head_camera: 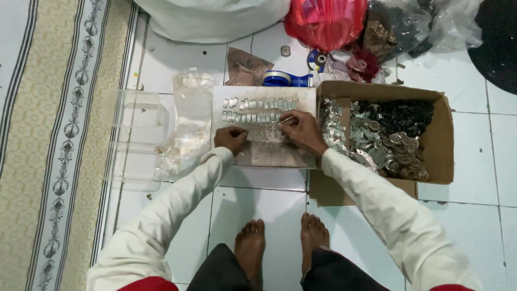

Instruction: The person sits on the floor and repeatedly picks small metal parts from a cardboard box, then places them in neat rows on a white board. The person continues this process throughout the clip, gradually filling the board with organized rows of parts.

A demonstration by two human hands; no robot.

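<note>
A person is squatting on a white tiled floor, two bare feet showing below a flat grey board lying in front of them. On the board, small metal clips are lying in two rows — roughly a dozen or more in each, though they are too small to count exactly. The right hand is pinching one thin metal piece between thumb and fingertips at the right end of the lower row. The left hand is resting on the board just below the rows, fingers curled in; whether it is gripping anything cannot be told.

Just to the right of the board, one open cardboard box is holding three heaps: shiny clips on the left, black parts at the back, round metal rings at the front. To the left, one clear plastic tray and a crumpled clear bag are lying on the floor. Behind the board, one blue tape dispenser, one red bag and one white sack are sitting — all well apart from the hands.
</note>
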